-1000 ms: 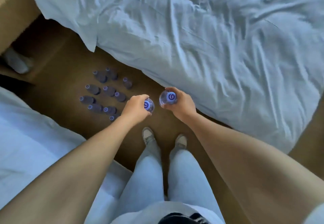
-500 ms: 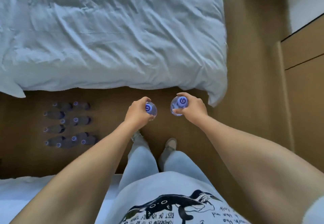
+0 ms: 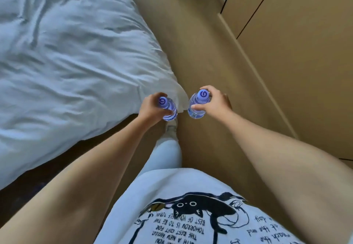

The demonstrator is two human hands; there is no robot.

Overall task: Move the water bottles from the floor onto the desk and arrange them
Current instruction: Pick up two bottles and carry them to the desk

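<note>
I carry two clear water bottles with purple caps, both upright and held in front of me above the floor. My left hand (image 3: 150, 108) grips one bottle (image 3: 168, 110) round its upper body. My right hand (image 3: 214, 104) grips the other bottle (image 3: 197, 106) near its neck, thumb in front. The two bottles are a short gap apart. The desk and the group of bottles on the floor are out of view.
A bed with a rumpled white duvet (image 3: 72, 56) fills the left, its corner just beyond my left hand. Tan floor (image 3: 191, 39) runs ahead between the bed and wooden cabinet fronts (image 3: 298, 56) on the right. My foot (image 3: 171, 128) is below the bottles.
My view has swung to the right: the bottles on the floor have left the frame and the cabinet fronts now fill the right. Both hands still hold their bottles.
</note>
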